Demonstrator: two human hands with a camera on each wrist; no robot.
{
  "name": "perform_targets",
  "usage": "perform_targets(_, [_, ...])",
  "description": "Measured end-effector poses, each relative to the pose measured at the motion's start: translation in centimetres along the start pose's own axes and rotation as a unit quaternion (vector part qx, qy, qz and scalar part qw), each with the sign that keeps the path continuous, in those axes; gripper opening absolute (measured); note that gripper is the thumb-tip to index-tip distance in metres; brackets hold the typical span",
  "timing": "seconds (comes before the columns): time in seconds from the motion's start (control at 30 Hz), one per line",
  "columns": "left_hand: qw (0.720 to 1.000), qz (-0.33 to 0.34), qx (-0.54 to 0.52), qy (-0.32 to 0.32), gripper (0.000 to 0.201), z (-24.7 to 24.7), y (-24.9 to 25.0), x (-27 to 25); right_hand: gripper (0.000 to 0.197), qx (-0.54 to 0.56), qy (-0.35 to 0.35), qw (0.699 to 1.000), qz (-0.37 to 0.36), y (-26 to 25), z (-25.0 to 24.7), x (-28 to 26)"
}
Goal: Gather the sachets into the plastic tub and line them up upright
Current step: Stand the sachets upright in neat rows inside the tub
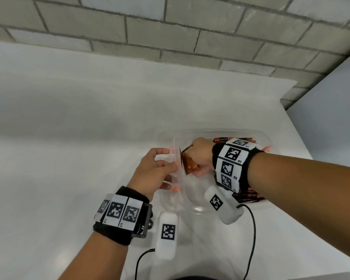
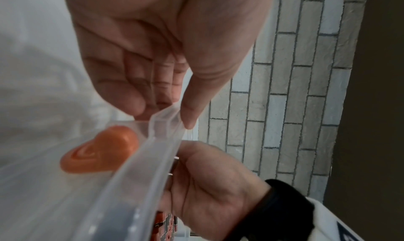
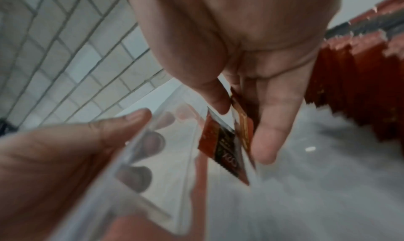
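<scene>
Clear, thin plastic tub (image 1: pixel 192 207) is sitting on a smooth white counter (image 1: pixel 69 138) below grey brick. The left hand (image 1: pixel 152 170) is gripping its left rim; the right hand (image 1: pixel 200 156) is pinching glossy orange sachets (image 1: pixel 188 164) inside it, its wrist hiding part of the upright row of sachets (image 1: pixel 249 196).

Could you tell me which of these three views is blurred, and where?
Right wrist view: motion-smeared throughout, the sachets barely legible. Left wrist view: the tub rim soft up close, the brick wall sharper. Head view: mostly sharp, with wide-angle bending.
</scene>
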State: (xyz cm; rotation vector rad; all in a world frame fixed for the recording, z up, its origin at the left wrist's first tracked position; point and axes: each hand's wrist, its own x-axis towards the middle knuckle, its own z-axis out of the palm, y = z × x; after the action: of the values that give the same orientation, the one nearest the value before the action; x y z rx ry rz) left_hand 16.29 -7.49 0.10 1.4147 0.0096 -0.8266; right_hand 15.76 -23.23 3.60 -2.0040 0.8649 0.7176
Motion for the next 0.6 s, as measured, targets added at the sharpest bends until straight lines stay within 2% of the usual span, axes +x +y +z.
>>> perform_targets(0.1, [1.0, 0.004, 0.003, -0.002, 0.032, -0.1, -0.1, 0.0, 0.028, 0.064, -0.024, 0.998, 0.014, -0.5, 0.9, 0.2])
perform_targets(0.23, [1.0, 0.003, 0.005, -0.005, 0.031, -0.1, -0.1, 0.1, 0.04, 0.088, -0.029, 0.996, 0.019, -0.2, 1.3, 0.7])
perform_targets(0.33, [1.0, -0.002, 0.01, -0.003, 0.031, -0.1, -0.3, 0.2, 0.046, 0.065, -0.033, 0.997, 0.021, 0.0, 0.8, 1.0])
perform_targets(0.6, [1.0, 0.005, 0.009, -0.003, 0.03, -0.3, -0.5, 0.4, 0.031, -0.052, -0.025, 0.998, 0.015, -1.0, 1.0, 1.5])
